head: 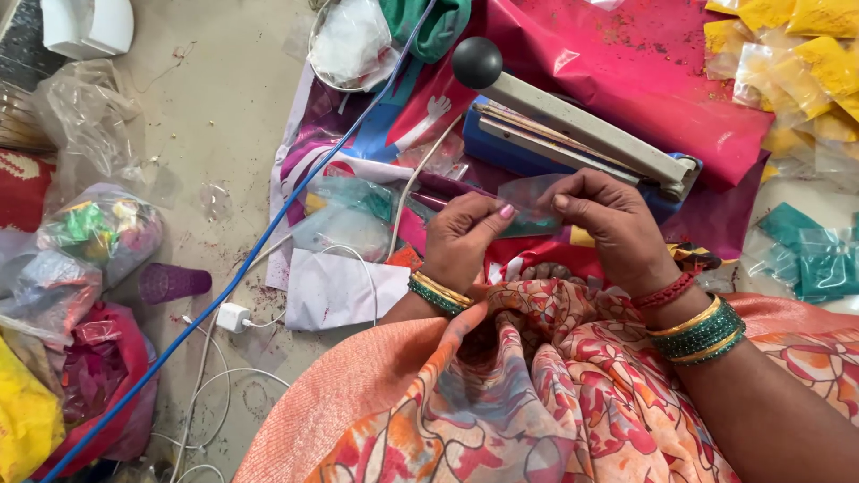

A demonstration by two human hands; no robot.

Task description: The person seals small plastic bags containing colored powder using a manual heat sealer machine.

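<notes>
Head view: left hand (461,234) and right hand (610,224) each pinch the small plastic pouch (528,206), stretching it flat; heat sealer (573,134) lies just beyond.

A pale, bare floor (233,116), speckled with pink dust, fills the left. A blue cable (268,228) crosses it diagonally, with a white charger (233,317) near. Clear plastic bags (85,112) lie far left (some stuffed with colour). A glossy pink sheet (644,72) covers the far right.

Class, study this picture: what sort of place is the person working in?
Probably a home floor workshop for packing coloured powder: a heat sealer, filled yellow packets, and both hands holding a small clear pouch.
</notes>
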